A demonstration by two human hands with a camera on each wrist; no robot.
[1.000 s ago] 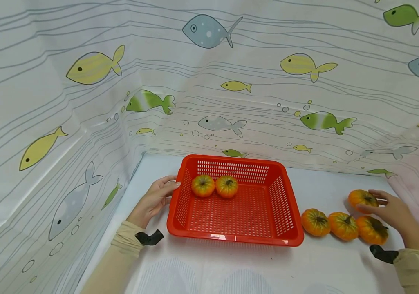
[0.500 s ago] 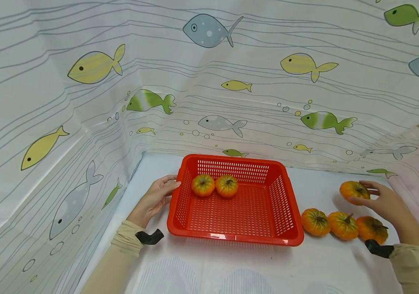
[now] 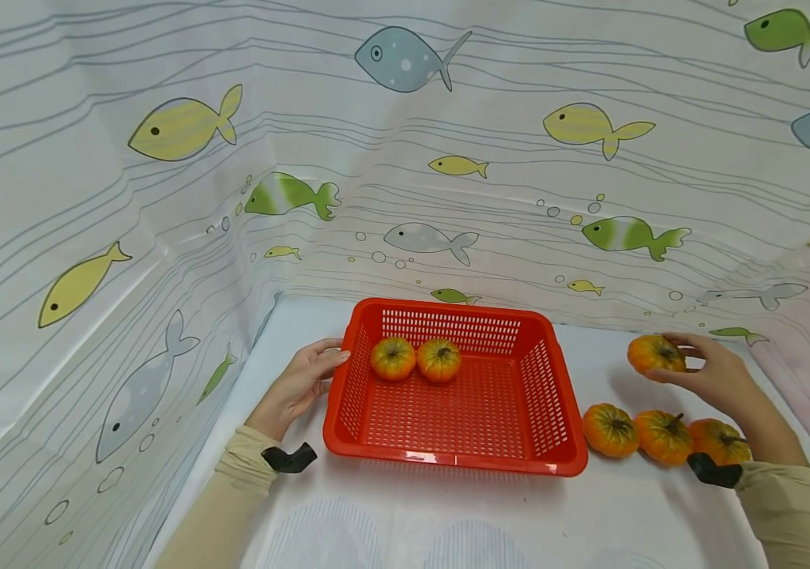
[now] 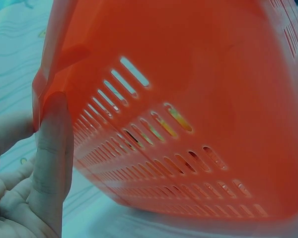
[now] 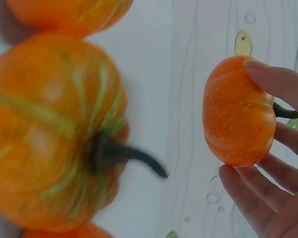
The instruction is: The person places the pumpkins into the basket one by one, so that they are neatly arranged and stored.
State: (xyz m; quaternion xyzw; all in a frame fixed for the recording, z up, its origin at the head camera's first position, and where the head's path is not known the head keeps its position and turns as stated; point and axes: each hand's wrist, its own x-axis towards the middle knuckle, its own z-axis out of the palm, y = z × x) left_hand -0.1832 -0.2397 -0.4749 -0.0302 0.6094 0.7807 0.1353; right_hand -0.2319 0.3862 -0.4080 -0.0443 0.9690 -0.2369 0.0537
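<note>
A red plastic basket (image 3: 457, 466) with slotted walls stands mid-table, and two small orange pumpkins (image 3: 393, 359) lie side by side at its back left. My left hand (image 3: 299, 389) pinches the basket's left rim between thumb and fingers, which the left wrist view shows close up. To the right of the basket, my right hand (image 3: 713, 378) holds another small pumpkin (image 5: 238, 111) above the table, thumb on one side and fingers on the other. Its dark stem points toward the palm in the right wrist view.
A row of three pumpkins (image 3: 664, 436) sits on the table just right of the basket, the rightmost partly behind the black wrist mount (image 3: 713, 470). A fish-patterned curtain (image 3: 405, 142) rises behind and along the left of the white table (image 3: 405, 521).
My right hand has lifted the pumpkin from behind the row and carried it left toward the basket. The left hand and the basket have stayed put.
</note>
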